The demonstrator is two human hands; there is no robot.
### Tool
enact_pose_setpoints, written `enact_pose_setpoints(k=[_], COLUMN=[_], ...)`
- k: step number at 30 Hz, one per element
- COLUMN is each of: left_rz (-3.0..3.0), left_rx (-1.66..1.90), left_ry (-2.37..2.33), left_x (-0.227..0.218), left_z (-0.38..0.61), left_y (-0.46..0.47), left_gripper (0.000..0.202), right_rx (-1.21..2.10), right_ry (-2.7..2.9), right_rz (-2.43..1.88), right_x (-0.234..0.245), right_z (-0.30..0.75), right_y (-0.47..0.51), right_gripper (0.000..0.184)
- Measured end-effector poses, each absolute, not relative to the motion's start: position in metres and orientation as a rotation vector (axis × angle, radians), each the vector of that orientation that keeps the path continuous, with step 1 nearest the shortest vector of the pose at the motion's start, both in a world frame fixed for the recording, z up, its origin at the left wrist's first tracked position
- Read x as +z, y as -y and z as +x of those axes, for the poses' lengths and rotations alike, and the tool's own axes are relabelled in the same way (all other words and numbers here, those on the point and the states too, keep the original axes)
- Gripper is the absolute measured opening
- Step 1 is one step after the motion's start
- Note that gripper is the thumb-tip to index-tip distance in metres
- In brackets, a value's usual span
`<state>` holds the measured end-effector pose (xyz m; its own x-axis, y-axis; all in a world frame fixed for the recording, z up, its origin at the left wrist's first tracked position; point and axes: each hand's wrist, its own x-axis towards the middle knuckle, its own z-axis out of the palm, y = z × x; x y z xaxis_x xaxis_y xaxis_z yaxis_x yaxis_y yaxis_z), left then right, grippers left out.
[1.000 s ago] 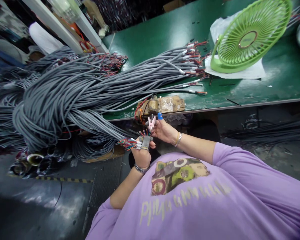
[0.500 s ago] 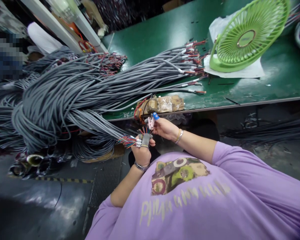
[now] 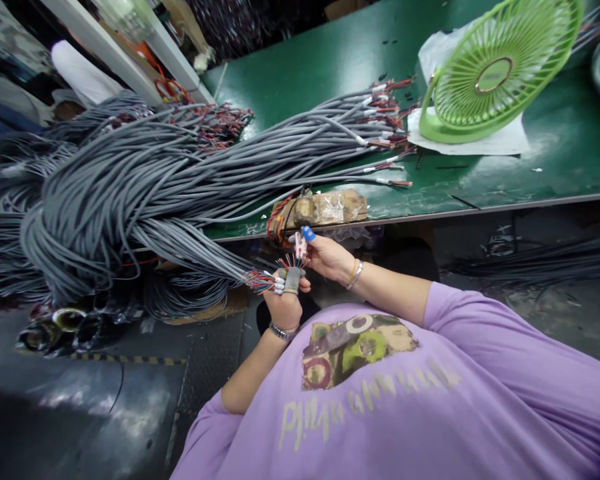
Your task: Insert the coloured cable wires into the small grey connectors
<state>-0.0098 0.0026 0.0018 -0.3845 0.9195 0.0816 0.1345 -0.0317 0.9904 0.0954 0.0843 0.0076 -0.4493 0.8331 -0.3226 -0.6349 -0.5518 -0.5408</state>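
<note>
My left hand point(image 3: 284, 308) is closed around the end of a bundle of grey cables point(image 3: 205, 252). Grey wrapping covers one of its fingers. Thin coloured wires point(image 3: 291, 261) fan out above that wrapping, and more stripped wire ends with white bands show at the hand's left side. Just to the right, my right hand point(image 3: 333, 259) pinches a small pink piece that looks like a clip point(image 3: 301, 245), held at the tips of the coloured wires. A blue cover point(image 3: 308, 233) sits on a digit of this hand. Whether the clip touches a wire is too small to tell.
A large heap of grey cables point(image 3: 95, 180) lies over the green table point(image 3: 280, 73). On its front edge rests a taped wooden block point(image 3: 337, 207) with red and orange wires. A green fan point(image 3: 495, 73) stands at the right. Rolled bundles point(image 3: 70, 320) lie on the floor.
My right hand and the pink clip have shifted very slightly left. The left hand keeps its grip on the cables, almost unmoved.
</note>
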Motion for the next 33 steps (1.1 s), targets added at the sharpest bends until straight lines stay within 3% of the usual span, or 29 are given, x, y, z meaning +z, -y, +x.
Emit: enact_pose_setpoints(k=[6,10,16,23,30,33], left_rz=[1.135,1.165,1.188,1.23,1.331,1.26], left_rx=[1.507,1.486,1.449,1.351,0.871,0.974], left_ry=[-1.566,-1.598,-1.602,-1.512,-1.343,-1.355], left_x=[0.001,0.002,-0.001,-0.001,0.002,-0.002], left_z=[-0.01,-0.012,-0.019,-0.022,-0.034,-0.035], left_y=[-0.003,0.0,0.011,0.013,0.004,0.005], left_gripper=[0.026,0.026,0.027,0.027,0.024,0.026], right_rx=[2.122,2.279,2.495,2.25,2.099,2.123], right_ry=[0.406,0.442,0.804,1.12,1.245,1.164], right_rz=[-0.676,-0.631,-0.7,-0.767,-0.761,-0.769], right_x=[0.003,-0.003,-0.004,-0.001,-0.001,-0.006], right_z=[0.096,0.103,0.123,0.127,0.124,0.128], right_y=[-0.082,-0.08,-0.08,-0.081,-0.072,-0.073], right_gripper=[0.044,0.052,0.051,0.041,0.035,0.032])
